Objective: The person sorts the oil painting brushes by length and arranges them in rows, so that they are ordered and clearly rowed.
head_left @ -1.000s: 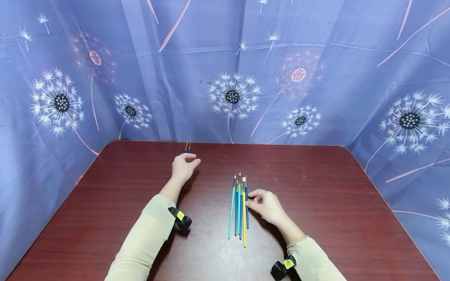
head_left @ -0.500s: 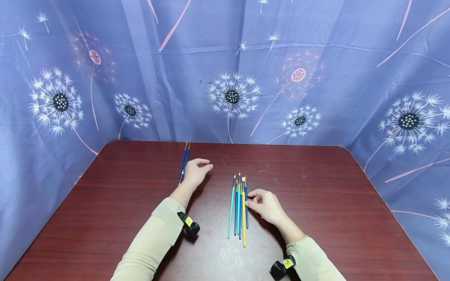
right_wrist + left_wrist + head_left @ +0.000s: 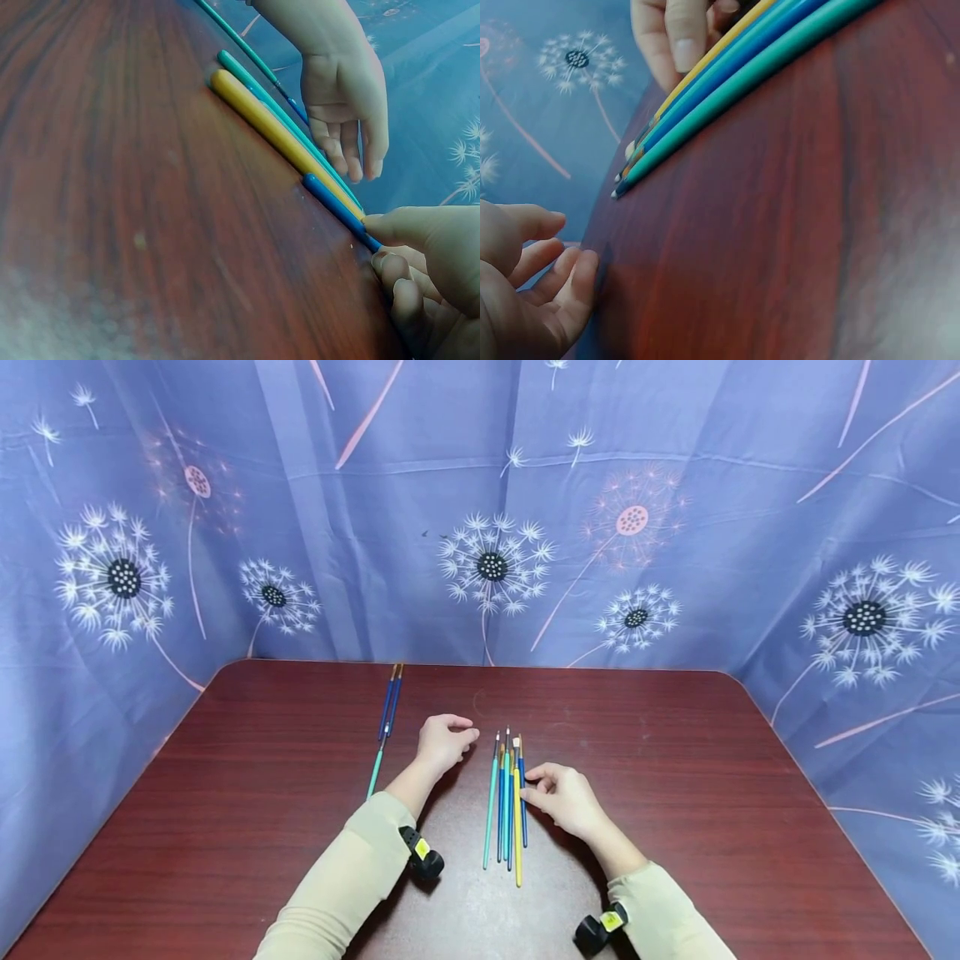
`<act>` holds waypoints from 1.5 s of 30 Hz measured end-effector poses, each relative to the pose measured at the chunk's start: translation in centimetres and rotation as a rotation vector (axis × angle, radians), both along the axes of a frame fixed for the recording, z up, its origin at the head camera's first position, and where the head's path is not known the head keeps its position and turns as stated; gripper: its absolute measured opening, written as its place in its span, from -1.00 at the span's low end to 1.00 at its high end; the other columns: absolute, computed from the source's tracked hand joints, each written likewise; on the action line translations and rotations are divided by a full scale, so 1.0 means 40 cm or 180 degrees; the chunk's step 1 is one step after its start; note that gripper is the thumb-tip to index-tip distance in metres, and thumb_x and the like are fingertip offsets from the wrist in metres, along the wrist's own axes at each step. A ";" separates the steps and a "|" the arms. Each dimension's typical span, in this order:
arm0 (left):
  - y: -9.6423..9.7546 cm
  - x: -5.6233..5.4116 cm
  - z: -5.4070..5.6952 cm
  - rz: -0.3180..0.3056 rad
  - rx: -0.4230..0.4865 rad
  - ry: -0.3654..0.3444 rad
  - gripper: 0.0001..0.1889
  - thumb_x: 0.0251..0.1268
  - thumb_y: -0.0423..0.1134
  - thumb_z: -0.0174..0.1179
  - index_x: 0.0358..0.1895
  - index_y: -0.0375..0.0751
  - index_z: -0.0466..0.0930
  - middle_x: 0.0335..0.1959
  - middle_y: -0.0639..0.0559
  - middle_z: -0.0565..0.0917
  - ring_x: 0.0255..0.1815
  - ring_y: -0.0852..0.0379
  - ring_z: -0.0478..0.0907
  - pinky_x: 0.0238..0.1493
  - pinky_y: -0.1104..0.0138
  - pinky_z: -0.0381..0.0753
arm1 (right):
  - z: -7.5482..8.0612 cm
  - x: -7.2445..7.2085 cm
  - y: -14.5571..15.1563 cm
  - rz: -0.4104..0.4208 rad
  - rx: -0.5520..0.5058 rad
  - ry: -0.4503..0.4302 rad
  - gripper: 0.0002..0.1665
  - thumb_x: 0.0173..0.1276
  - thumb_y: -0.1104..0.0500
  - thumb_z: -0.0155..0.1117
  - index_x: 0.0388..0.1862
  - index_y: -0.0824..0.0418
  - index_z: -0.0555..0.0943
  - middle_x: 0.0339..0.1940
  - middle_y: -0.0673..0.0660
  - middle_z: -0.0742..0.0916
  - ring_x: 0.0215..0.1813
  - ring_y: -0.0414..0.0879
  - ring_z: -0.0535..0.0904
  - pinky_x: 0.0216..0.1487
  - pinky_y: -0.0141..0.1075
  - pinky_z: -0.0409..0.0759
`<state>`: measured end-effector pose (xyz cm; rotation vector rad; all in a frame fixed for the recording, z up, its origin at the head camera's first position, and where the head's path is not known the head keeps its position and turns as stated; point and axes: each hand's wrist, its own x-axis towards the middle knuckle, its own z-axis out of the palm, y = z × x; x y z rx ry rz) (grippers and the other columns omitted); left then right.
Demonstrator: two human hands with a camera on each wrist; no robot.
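Several paintbrushes lie side by side on the table, bristles pointing away. A yellow paintbrush [image 3: 517, 835] and a blue paintbrush [image 3: 524, 831] are at the right of this group; a turquoise paintbrush [image 3: 490, 818] is at its left. My right hand [image 3: 568, 800] pinches the blue paintbrush between thumb and curled fingers, and the thumb tip [image 3: 375, 225] meets the yellow one. My left hand [image 3: 442, 745] hovers just left of the group's bristle ends, fingers loosely bent, holding nothing. The left wrist view shows its fingers [image 3: 577, 285] apart from the brushes.
Two blue paintbrushes [image 3: 386, 706] lie at the far left edge of the brown table [image 3: 645, 735]. A green paintbrush [image 3: 377, 768] lies in line below them, partly behind the left forearm. A blue dandelion-print curtain [image 3: 405, 568] hangs around the table.
My left hand has moved right and nearer from the far-left brushes toward the middle group, uncovering the two blue brushes and the green one. My right hand has stayed in place.
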<state>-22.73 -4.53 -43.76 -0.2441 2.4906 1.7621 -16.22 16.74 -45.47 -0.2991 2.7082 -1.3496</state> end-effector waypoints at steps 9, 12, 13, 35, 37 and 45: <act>0.043 0.014 -0.007 0.0023 0.0021 -0.0091 -0.80 0.12 -0.33 0.30 -0.18 -0.31 0.67 -0.47 -0.11 0.72 -0.68 0.18 0.55 -0.71 0.39 0.54 | -0.001 -0.001 -0.002 -0.0013 -0.0015 -0.0003 -0.71 0.17 0.14 0.38 -0.15 0.24 0.63 -0.62 -0.01 0.60 -0.75 -0.19 0.42 -0.74 -0.32 0.48; 0.055 0.019 -0.009 0.0036 0.0081 -0.0106 -0.83 0.11 -0.35 0.30 -0.22 -0.34 0.66 -0.51 -0.12 0.72 -0.73 0.20 0.53 -0.73 0.38 0.54 | 0.001 0.000 -0.002 -0.0016 -0.0006 0.0003 -0.71 0.17 0.15 0.38 -0.15 0.24 0.63 -0.63 -0.01 0.60 -0.76 -0.19 0.42 -0.75 -0.32 0.48; 0.059 0.021 -0.010 0.0040 0.0093 -0.0102 -0.84 0.11 -0.35 0.30 -0.23 -0.34 0.66 -0.52 -0.12 0.72 -0.73 0.20 0.53 -0.73 0.37 0.55 | 0.001 0.001 -0.002 -0.0014 -0.0004 0.0007 -0.71 0.17 0.15 0.38 -0.15 0.24 0.63 -0.63 -0.01 0.60 -0.76 -0.19 0.42 -0.75 -0.32 0.48; 0.108 0.071 -0.022 0.0303 -0.1497 0.0520 -0.81 0.08 -0.08 0.36 -0.29 -0.07 0.77 0.23 -0.03 0.48 0.34 -0.07 0.24 0.23 -0.07 0.15 | 0.003 0.001 -0.002 -0.0023 -0.0008 -0.0015 -0.71 0.18 0.15 0.38 -0.14 0.25 0.63 -0.63 -0.01 0.59 -0.75 -0.18 0.41 -0.74 -0.32 0.48; 0.108 0.074 -0.025 0.0311 -0.1512 0.0574 -0.82 0.09 -0.10 0.35 -0.30 -0.09 0.78 0.20 -0.01 0.51 0.33 -0.05 0.26 0.23 -0.06 0.15 | 0.004 0.001 -0.002 -0.0035 -0.0011 -0.0022 -0.71 0.18 0.15 0.38 -0.14 0.25 0.63 -0.63 -0.01 0.59 -0.75 -0.18 0.41 -0.74 -0.32 0.47; 0.107 0.077 -0.036 0.0419 -0.1419 0.0691 -0.88 0.11 -0.16 0.33 -0.37 -0.10 0.78 0.14 0.03 0.57 0.37 -0.03 0.25 0.30 -0.05 0.08 | 0.007 0.003 -0.004 -0.0046 -0.0032 -0.0042 -0.71 0.17 0.16 0.38 -0.15 0.25 0.63 -0.63 -0.01 0.59 -0.74 -0.18 0.41 -0.75 -0.33 0.47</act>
